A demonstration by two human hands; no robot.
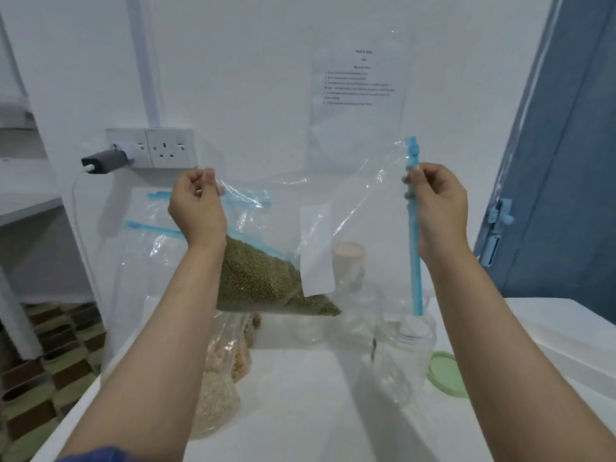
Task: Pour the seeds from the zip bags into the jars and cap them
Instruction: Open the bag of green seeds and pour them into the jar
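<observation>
Aloft, both hands, left hand and right hand, seemingly pinch the zip bag.

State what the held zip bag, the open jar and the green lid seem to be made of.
Zip bag: thin clear plastic film, glossy; it creases and shows the green seeds through it.
Open jar: clear, probably plastic, possibly glass; see-through wall.
Green lid: opaque matte plastic, by its look.

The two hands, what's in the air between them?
In the head view, the left hand and right hand hold a clear plastic zip bag stretched between them, green seeds sagging inside.
</observation>
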